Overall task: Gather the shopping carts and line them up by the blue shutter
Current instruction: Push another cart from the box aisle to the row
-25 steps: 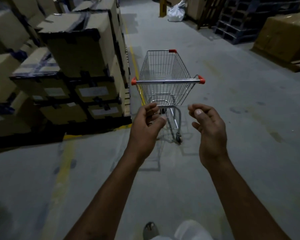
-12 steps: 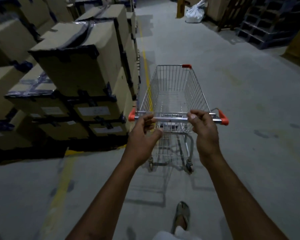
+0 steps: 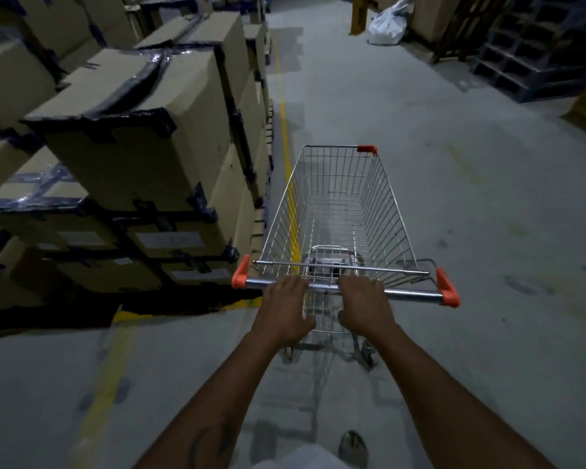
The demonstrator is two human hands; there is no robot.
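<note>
Grip: left hand (image 3: 282, 313) and right hand (image 3: 364, 308) both wrapped round the cart (image 3: 335, 211) handle.
Basket: stretches straight ahead of both hands.

Dim indoor light, cool grey-blue cast, no lamp visible; floor (image 3: 471, 204) brightest in middle distance, darkening toward frame corners. Soft shadow under cart (image 3: 335, 211) falling toward viewer; deep black shadow at foot of box stack (image 3: 139, 137). Faint sheen on chrome handle bar (image 3: 403, 293) and dark tape on boxes. Strong wide-angle bend: box edges and yellow floor line (image 3: 286, 130) curve near edges. Mild softness and noise throughout; forearms and floor at bottom smeared
</note>
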